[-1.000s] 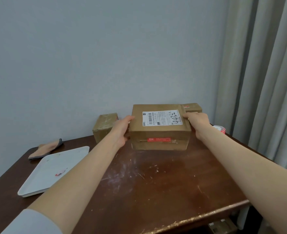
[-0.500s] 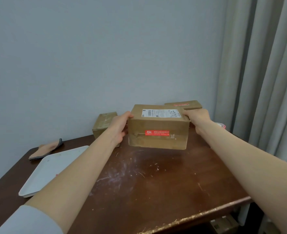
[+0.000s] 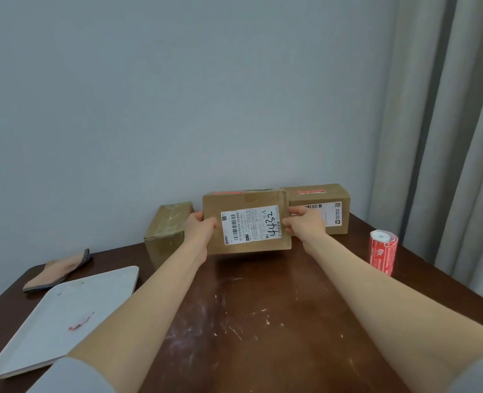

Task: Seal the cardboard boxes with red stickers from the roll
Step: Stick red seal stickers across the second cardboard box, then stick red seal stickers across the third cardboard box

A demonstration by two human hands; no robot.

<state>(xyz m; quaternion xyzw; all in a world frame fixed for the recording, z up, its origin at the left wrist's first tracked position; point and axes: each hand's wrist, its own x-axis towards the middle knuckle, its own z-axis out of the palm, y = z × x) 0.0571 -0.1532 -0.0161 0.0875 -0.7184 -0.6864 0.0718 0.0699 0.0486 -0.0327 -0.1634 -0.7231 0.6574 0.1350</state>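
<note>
Cardboard box (image 3: pixel 246 222), label face toward the wearer, held upright at the table's (image 3: pixel 249 321) 12 o'clock. Left hand (image 3: pixel 199 228) and right hand (image 3: pixel 302 225) clamp its side edges, fingers curled round them, probably to inspect the seams (red strip (image 3: pixel 229 192) shows along the top). Sticker roll (image 3: pixel 382 252) stands at 2 o'clock, near the right hand.

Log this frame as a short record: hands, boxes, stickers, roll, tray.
left hand: grips held box at its left side
right hand: grips its right side
held box: label faces camera; red sticker along top
right box: behind, red sticker on top
left box: no red sticker visible
roll: upright on table, right of the hands
tray: left, holds a red scrap
cloth: beyond the tray
</note>
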